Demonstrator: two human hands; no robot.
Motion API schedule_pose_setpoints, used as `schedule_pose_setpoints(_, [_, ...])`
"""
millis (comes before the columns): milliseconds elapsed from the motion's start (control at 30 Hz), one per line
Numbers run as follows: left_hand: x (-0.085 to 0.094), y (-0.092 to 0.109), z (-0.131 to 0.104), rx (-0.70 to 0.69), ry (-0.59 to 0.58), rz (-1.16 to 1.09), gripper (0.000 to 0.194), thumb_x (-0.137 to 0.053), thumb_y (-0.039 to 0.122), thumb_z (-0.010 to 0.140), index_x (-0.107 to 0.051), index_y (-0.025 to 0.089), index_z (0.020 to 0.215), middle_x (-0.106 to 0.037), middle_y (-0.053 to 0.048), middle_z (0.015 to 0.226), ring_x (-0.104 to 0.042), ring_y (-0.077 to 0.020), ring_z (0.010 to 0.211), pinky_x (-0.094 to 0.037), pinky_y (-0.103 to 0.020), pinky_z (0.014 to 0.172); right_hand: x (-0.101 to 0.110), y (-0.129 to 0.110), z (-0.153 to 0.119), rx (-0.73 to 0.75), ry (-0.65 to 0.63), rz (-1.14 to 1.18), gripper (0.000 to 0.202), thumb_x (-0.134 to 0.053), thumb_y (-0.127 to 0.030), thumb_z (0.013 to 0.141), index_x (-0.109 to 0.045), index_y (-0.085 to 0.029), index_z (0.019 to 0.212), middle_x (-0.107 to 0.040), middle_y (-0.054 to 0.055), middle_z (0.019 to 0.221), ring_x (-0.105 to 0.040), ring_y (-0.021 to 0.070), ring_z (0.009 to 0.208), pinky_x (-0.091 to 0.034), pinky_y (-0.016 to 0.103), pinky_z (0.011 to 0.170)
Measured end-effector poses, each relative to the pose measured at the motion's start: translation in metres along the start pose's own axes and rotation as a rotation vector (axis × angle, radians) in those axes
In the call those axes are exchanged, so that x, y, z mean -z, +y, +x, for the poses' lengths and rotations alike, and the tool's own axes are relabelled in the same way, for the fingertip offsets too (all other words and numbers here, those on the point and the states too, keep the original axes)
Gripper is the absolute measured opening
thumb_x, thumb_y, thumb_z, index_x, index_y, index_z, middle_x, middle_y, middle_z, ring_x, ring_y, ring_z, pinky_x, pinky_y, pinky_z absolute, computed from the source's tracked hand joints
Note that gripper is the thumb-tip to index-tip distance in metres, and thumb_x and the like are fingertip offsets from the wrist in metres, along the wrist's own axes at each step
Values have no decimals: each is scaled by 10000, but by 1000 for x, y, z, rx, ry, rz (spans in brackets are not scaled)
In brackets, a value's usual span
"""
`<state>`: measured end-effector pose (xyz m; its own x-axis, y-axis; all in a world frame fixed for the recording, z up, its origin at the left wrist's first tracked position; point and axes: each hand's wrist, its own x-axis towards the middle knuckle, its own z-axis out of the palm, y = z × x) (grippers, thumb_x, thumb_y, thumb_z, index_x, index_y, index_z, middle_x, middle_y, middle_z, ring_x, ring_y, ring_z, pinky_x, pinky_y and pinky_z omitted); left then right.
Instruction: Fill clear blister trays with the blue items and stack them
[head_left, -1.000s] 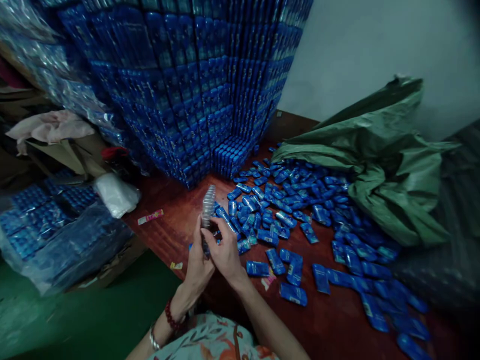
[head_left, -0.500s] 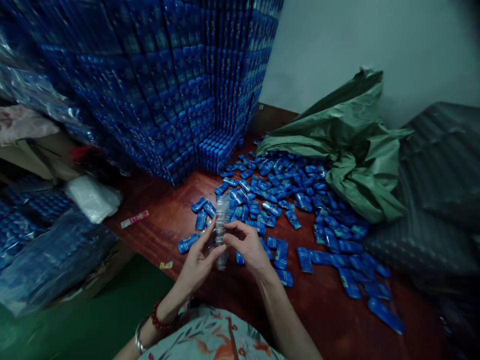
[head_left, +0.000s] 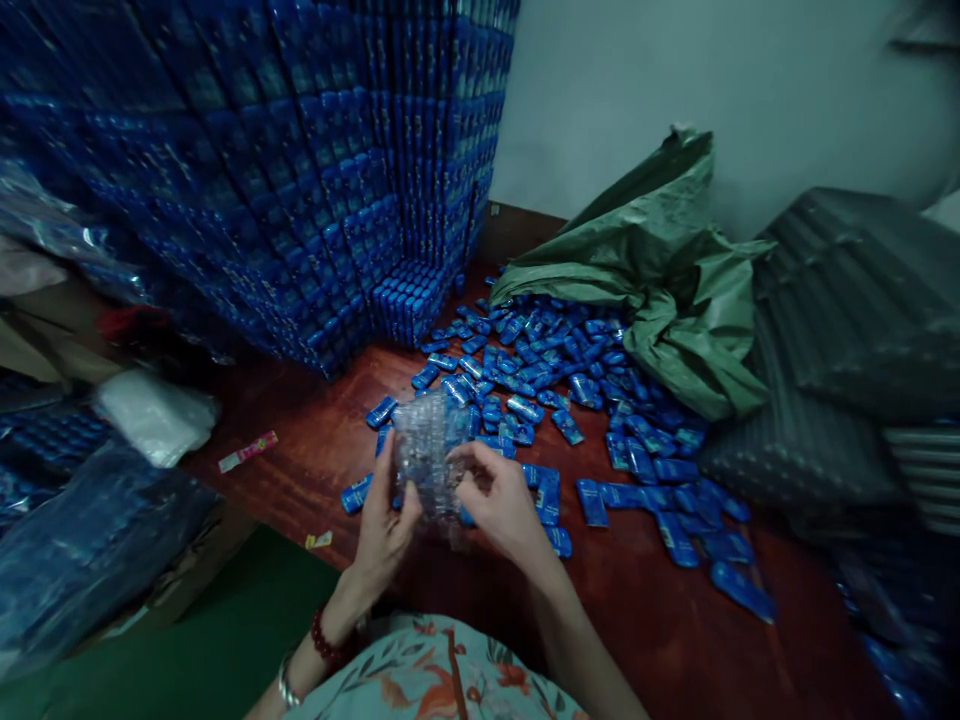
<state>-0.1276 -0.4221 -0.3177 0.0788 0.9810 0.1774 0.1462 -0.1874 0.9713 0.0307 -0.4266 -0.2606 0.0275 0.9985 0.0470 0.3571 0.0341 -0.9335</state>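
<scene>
Clear ridged plastic [head_left: 427, 455]: blurring between the two hands, hovering above the red-brown worktop [head_left: 637, 620].
Left hand [head_left: 384, 545]: partly curling, gripping the plastic's left side between fingers and thumb.
Right hand [head_left: 501, 500]: bending thumb and fingers close together at the right edge — blur is hiding whether they are pinching.
Loose blue packs [head_left: 525, 370]: lying scattered beyond the hands, spreading beside a green sack [head_left: 690, 300].

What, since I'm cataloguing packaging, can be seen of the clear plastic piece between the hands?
The clear plastic piece looks colourless and see-through, with a ribbed surface; blur hides its exact shape. It is held above the red-brown table, in front of blue packs. The left hand grips its left side; the right hand is at its right, grip unclear.
</scene>
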Motion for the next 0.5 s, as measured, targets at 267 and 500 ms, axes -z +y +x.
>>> schedule_pose_setpoints(267, [22, 15, 26, 146, 314, -75, 658, -423, 466, 902, -137, 274, 1462, -132, 13, 1542, -168, -180, 1403, -148, -305, 1152, 32, 17, 18, 175, 567, -680, 236, -454, -189, 803, -621, -161, 967, -632, 105, 909, -563, 237, 880, -420, 340, 758])
schedule_pose_setpoints(500, [-2, 8, 4, 55, 220, -75, 619, -270, 515, 929, -49, 295, 1465, -68, 34, 1549, -97, -164, 1415, -105, -327, 1165, -32, 13, 18, 222, 5, -74, 193, -580, -343, 844, -622, -212, 979, -619, 39, 923, -566, 169, 863, -448, 292, 783])
